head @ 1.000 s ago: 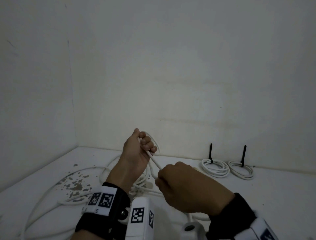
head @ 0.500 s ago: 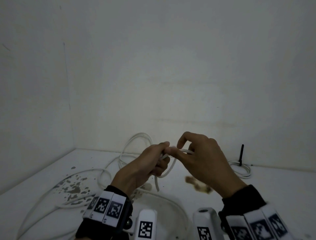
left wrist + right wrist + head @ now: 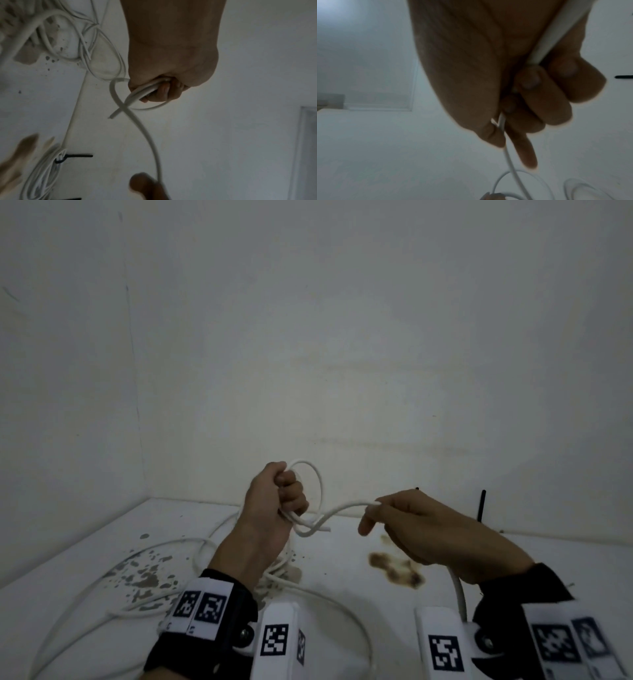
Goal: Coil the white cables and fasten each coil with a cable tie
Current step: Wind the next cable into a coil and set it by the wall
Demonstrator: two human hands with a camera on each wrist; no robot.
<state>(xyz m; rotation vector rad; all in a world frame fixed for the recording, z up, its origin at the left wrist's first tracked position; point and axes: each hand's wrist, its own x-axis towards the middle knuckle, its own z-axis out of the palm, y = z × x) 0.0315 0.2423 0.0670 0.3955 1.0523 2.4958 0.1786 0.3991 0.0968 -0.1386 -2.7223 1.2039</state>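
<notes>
1. Head view shows the left hand (image 3: 270, 508) raised above the desk (image 3: 565, 563), fingers curled tight around a small loop of white cable (image 3: 317, 491); that grip is closed on the cable.
2. From the fist a short free end pokes out to the right, and a longer run crosses it and sweeps right to the right hand (image 3: 421, 529).
3. Right hand's grip pinches the same cable between thumb and curled fingers; the cable passes through the palm and drops near the wrist.
4. Right wrist view confirms it: the fingers (image 3: 544, 97) are folded over the cable, which leaves the hand toward the loop below.
5. Left wrist view shows several strands bunched inside the left fist (image 3: 171, 75).
6. More slack cable lies tangled on the desk, near and left of the hands, over dark specks (image 3: 147, 573).
7. A brown stain (image 3: 397, 570) marks the desk below the right hand.
8. A finished coil (image 3: 42, 175) bound with a black cable tie (image 3: 75, 157) lies on the desk by the far wall.
</notes>
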